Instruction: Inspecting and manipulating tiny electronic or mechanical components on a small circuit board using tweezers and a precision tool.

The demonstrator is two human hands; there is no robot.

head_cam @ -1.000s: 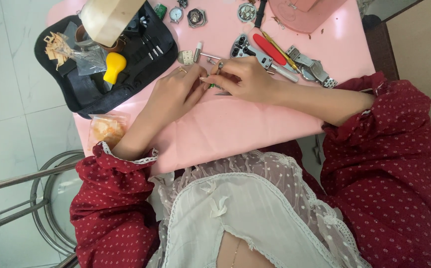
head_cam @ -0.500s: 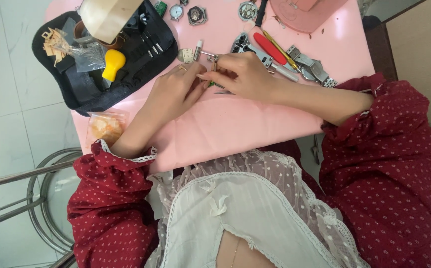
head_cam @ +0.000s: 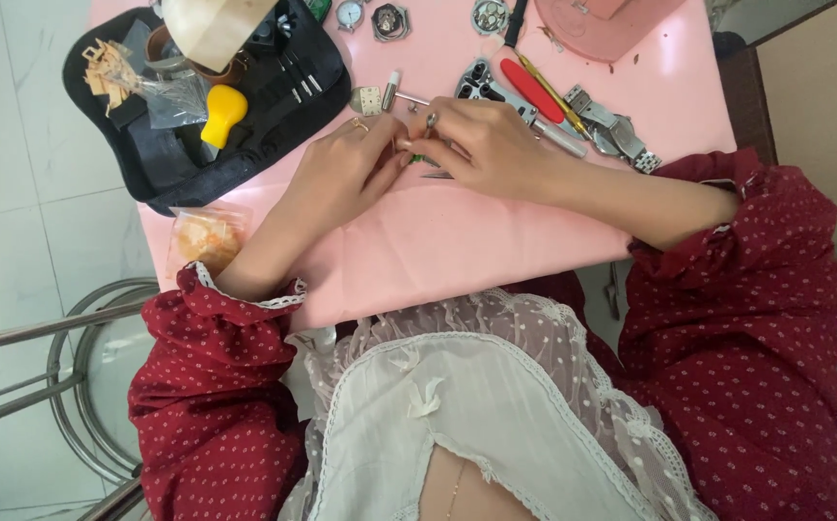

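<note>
My left hand (head_cam: pixel 346 174) and my right hand (head_cam: pixel 491 150) meet fingertip to fingertip over the pink table (head_cam: pixel 457 241). Between the fingertips sits a small part with a green bit (head_cam: pixel 419 157), pinched from both sides; most of it is hidden by my fingers. A thin metal tool (head_cam: pixel 438 175) pokes out under my right hand. A ring shows on each hand.
An open black tool case (head_cam: pixel 177 154) with a yellow-handled tool (head_cam: pixel 221 108) lies at the left. Watch cases (head_cam: pixel 389 19), a red-handled screwdriver (head_cam: pixel 532 91), a metal watch band (head_cam: pixel 616 130) and a small clear bag (head_cam: pixel 201 236) lie around. A metal stool frame (head_cam: pixel 71 386) stands lower left.
Both hands stay together at the same spot; the fingers have shifted slightly around the small part. The view has drifted a little.
</note>
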